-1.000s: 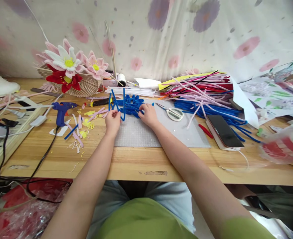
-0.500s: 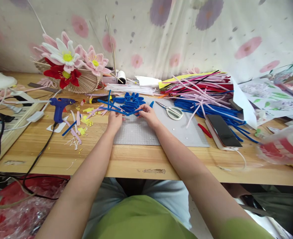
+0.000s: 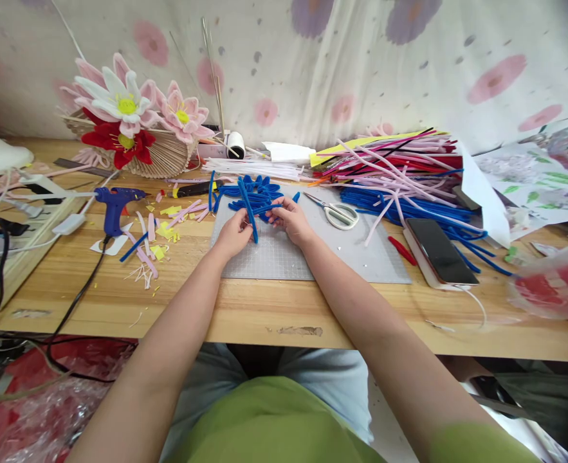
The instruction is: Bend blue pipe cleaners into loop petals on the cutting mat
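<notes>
My left hand is closed, pinching a bent blue pipe cleaner above the grey cutting mat. One length of it stands up and slants past the left fingertips; another runs across to my right hand, whose fingers are closed on it. Just behind the hands lies a cluster of looped blue pipe cleaner pieces, partly hidden by the held one. Scissors with pale handles rest on the mat to the right of my right hand.
At the left are a blue glue gun, pink and yellow scraps and fuzzy flowers. A pile of coloured pipe cleaners, a phone and a plastic-wrapped cup are on the right. Cables hang over the left front edge.
The pipe cleaner has turned from lying nearly level between my hands to one length standing steeply. My left hand has shifted slightly right and nearer to me.
</notes>
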`<action>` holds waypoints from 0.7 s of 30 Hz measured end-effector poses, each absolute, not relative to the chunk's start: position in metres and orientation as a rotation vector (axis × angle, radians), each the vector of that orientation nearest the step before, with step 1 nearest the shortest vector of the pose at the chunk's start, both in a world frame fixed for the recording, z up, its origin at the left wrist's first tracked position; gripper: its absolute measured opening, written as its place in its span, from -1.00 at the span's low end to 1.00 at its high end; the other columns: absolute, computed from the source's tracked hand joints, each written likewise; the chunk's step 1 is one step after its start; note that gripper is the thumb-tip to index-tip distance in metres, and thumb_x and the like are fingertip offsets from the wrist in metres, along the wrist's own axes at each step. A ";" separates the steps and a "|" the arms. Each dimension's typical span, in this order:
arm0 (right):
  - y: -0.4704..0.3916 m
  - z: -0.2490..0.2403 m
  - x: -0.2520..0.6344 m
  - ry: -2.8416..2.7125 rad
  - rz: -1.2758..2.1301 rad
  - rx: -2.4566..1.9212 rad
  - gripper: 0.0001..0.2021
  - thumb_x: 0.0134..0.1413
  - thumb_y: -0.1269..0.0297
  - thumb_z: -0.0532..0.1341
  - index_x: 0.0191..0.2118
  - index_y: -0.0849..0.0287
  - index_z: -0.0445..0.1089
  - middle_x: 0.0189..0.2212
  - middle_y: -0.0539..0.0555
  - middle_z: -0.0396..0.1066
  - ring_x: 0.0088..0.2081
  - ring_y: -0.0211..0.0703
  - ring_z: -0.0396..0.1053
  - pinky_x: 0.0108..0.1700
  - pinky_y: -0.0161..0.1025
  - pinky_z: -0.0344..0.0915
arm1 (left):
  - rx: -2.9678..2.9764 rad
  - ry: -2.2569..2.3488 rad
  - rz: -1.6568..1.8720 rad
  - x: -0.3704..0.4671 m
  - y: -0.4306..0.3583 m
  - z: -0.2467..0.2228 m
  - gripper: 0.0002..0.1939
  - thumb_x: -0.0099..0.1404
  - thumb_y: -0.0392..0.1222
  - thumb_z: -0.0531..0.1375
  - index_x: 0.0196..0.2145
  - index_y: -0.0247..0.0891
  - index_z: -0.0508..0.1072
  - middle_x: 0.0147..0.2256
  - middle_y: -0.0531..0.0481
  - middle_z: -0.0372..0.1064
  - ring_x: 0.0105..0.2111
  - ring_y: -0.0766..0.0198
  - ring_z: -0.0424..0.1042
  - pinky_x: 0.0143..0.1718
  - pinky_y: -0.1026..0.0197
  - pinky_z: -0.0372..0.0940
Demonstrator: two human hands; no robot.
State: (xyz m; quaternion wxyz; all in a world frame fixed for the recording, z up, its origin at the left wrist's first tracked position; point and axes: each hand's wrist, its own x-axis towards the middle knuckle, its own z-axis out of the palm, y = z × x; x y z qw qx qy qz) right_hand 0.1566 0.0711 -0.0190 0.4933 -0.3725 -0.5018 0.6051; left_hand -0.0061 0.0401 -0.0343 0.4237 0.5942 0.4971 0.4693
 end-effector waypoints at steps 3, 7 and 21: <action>0.071 -0.018 0.158 -1.231 1.433 -0.958 -0.81 -0.26 0.30 0.18 -0.42 0.15 0.17 -0.56 -0.07 0.34 -0.57 -0.38 0.26 -0.59 -0.44 0.14 | 1.501 1.229 1.156 -0.007 0.039 -0.035 -0.75 0.05 -0.36 0.15 -0.25 -0.22 0.39 -0.45 0.04 0.35 -0.60 0.40 0.30 -0.59 0.33 0.25; 0.072 -0.020 0.157 -1.330 1.388 -1.008 -0.85 -0.25 0.32 0.15 -0.45 0.14 0.15 -0.62 -0.09 0.30 -0.63 -0.39 0.18 -0.65 -0.43 0.06 | 1.566 1.253 1.193 -0.007 0.039 -0.033 -0.80 0.04 -0.31 0.19 -0.31 -0.23 0.40 -0.47 0.05 0.33 -0.57 0.39 0.30 -0.55 0.33 0.24; 0.067 -0.016 0.153 -1.185 1.581 -0.803 -0.77 -0.26 0.23 0.23 -0.44 0.14 0.18 -0.52 -0.08 0.31 -0.46 -0.33 0.30 -0.46 -0.37 0.27 | 1.521 1.268 1.175 0.000 0.035 -0.025 -0.84 0.16 -0.12 0.15 -0.45 -0.23 0.26 -0.63 0.15 0.21 -0.69 0.45 0.17 -0.66 0.38 0.08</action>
